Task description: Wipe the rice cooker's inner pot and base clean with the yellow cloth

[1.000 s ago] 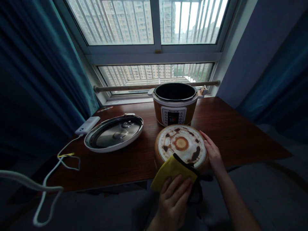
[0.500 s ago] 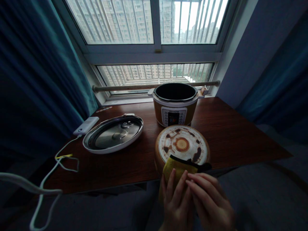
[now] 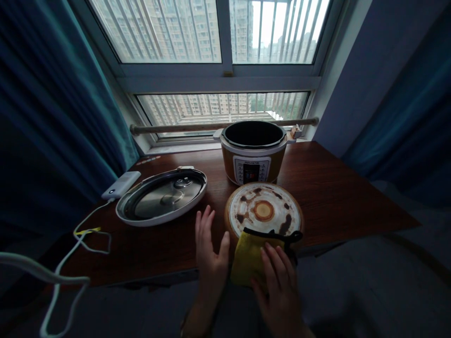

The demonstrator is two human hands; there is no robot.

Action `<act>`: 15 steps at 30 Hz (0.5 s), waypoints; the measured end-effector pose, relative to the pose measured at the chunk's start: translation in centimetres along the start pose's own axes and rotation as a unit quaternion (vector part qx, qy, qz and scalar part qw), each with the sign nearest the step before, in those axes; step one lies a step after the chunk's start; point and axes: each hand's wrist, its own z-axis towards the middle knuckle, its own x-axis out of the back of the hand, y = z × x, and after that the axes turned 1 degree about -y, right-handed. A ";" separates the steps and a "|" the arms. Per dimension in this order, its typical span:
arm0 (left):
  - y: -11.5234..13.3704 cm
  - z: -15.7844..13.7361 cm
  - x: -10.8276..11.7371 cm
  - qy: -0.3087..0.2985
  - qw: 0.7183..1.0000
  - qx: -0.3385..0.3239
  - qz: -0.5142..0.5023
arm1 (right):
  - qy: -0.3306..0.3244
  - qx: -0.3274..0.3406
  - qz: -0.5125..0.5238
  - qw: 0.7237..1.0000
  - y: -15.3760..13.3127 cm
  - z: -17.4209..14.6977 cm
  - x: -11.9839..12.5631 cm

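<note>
Yellow folded cloth drapes the upturned, stained round pot at the bench's front edge, pressed by the right hand. The left hand hovers beside it, fingers spread, holding nothing.

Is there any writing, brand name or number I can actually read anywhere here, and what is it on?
None can be read.
White control panel on the tan electric cooker base: a small line of print at the top and rows of button labels, all too small and blurred.
White power bank on the dark wooden table: only a small light, no legible text.
Yellow cloth under the right hand: no text.
</note>
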 end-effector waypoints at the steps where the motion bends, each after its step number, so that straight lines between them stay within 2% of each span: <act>1: -0.6 1.1 -0.1 -0.040 0.999 0.018 -0.017 | 0.005 -0.009 -0.016 1.000 -0.2 -0.1 -0.4; 3: -1.6 2.7 -0.4 -0.117 0.990 0.055 -0.054 | 0.017 -0.015 -0.046 0.999 -0.4 -0.1 -1.2; 5: -2.2 3.3 -0.6 -0.161 0.980 0.082 -0.079 | 0.028 -0.011 -0.066 0.997 -0.2 -0.1 -1.6; 10: -1.9 3.2 -0.6 -0.170 0.979 0.086 -0.075 | 0.033 0.025 -0.066 0.997 1.2 0.1 -1.3; 15: -1.2 3.2 -0.9 -0.165 0.982 0.075 -0.059 | 0.032 0.004 0.030 0.999 3.1 1.1 -0.4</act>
